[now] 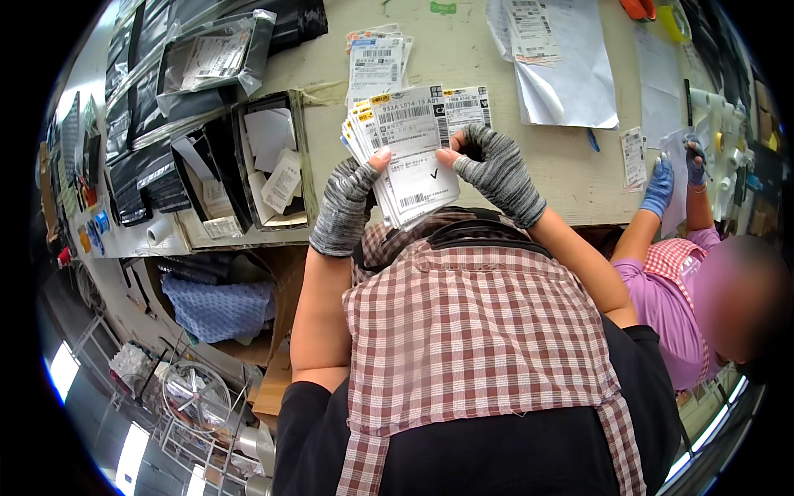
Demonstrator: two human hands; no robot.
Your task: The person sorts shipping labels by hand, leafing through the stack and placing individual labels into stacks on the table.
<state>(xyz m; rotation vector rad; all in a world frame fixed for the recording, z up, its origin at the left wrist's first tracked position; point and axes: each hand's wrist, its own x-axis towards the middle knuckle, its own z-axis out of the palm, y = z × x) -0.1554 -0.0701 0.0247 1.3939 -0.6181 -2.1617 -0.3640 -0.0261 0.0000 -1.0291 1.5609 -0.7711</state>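
A fanned stack of white shipping labels (413,165) is held over the near edge of the table. My left hand (343,198), in a grey fingerless glove, grips the stack's left side with the thumb on top. The front label has a handwritten tick mark. My right hand (500,169), gloved alike, is pinched at the stack's right edge, its thumb against the front label and its fingers curled. Above those fingers juts another label (471,103); how far it runs behind the stack is hidden. Beyond my hands lies a pile of labels (376,70) on the table.
Left are open boxes (304,165) with paper slips, a clear tray (260,54) and black plastic packages (149,107). Large white sheets (571,83) lie right of centre. At far right a co-worker's blue-gloved hand (659,186) rests by a single label (633,157).
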